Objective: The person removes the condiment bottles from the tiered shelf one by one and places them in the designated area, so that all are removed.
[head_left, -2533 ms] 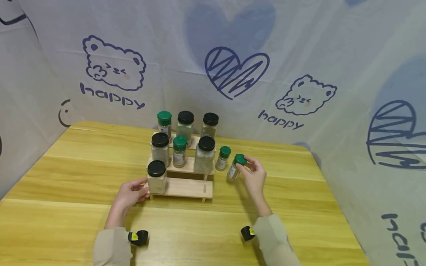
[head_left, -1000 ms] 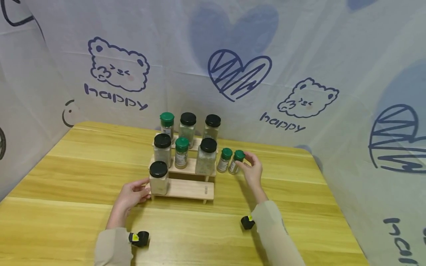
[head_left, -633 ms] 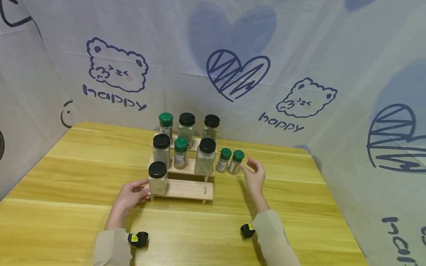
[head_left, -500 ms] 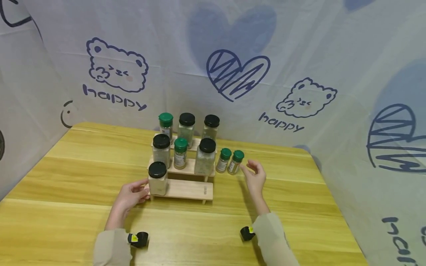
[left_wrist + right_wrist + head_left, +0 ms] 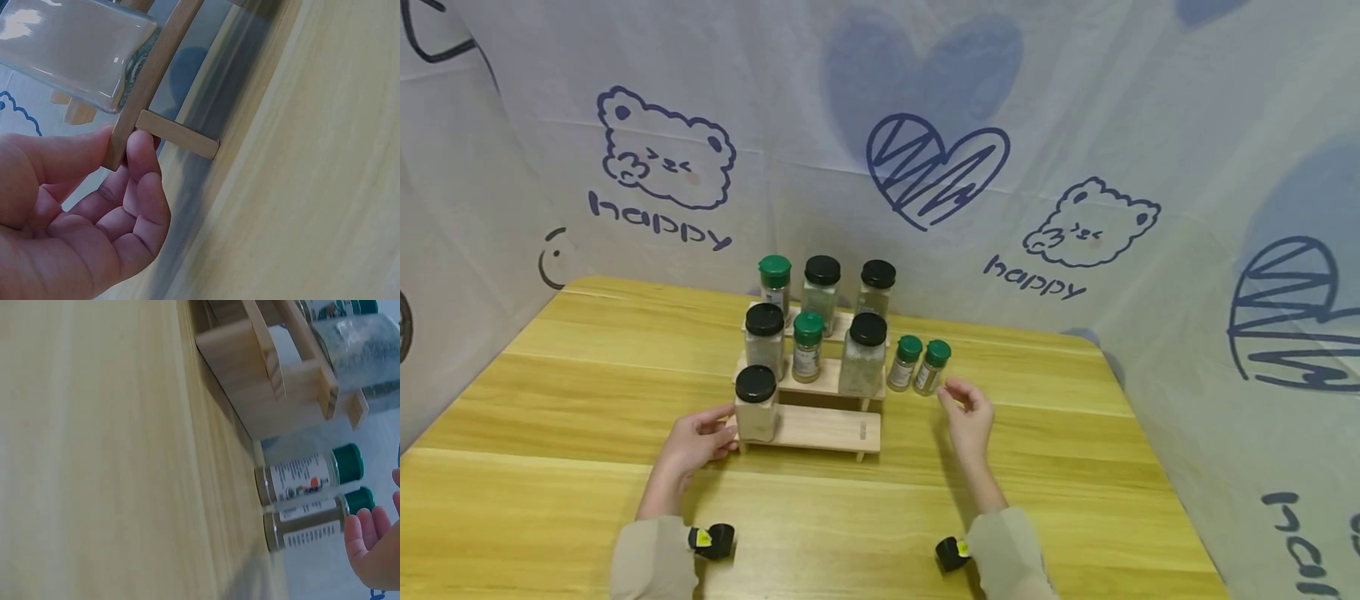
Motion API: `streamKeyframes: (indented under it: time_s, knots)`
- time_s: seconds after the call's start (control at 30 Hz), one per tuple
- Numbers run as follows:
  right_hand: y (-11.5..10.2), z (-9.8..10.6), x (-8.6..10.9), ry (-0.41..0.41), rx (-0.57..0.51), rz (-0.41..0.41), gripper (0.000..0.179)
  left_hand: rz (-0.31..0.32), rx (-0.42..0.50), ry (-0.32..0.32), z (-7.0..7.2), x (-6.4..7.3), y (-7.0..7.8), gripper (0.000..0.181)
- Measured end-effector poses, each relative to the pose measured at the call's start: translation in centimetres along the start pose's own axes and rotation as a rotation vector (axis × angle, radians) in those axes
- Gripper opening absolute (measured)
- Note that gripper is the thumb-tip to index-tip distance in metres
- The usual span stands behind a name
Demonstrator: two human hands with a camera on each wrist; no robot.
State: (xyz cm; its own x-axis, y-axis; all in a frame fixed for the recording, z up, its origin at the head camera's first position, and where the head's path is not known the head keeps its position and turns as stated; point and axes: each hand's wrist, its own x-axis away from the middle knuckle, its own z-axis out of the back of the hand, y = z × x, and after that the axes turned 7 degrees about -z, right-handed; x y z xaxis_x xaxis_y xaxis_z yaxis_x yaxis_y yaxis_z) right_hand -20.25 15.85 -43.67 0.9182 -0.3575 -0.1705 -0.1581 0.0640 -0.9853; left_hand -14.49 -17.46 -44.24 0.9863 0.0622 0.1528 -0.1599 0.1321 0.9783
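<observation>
This looks like a small, cloth-screened corner of a room with a domestic feel; whether it belongs to a home or a studio cannot be told. Pale, creased cloth [image 5: 805, 67] hangs close around the table [image 5: 835, 517], printed with bears [image 5: 666, 150], hearts [image 5: 925, 183] and the word "happy" [image 5: 658, 221] (more nursery than workshop). The wood-grained tabletop carries a tiered wooden rack [image 5: 820, 427] and lidded jars [image 5: 862, 362], apparently seasonings, a kitchen touch. Black wrist cameras [image 5: 721, 542] suggest a recording setup.
</observation>
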Motion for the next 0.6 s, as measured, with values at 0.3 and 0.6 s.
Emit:
streamKeyframes:
  time_s: [0.3, 0.6]
  knots:
    - [-2.6, -1.0, 2.7, -0.071, -0.103, -0.001, 0.014, 0.009, -0.011, 0.003, 0.0, 0.1, 0.0, 0.043]
    - [-2.0, -2.5, 4.0, -0.125, -0.155, 0.027, 0.015, 0.010, 0.001, 0.003, -0.1, 0.1, 0.1, 0.043]
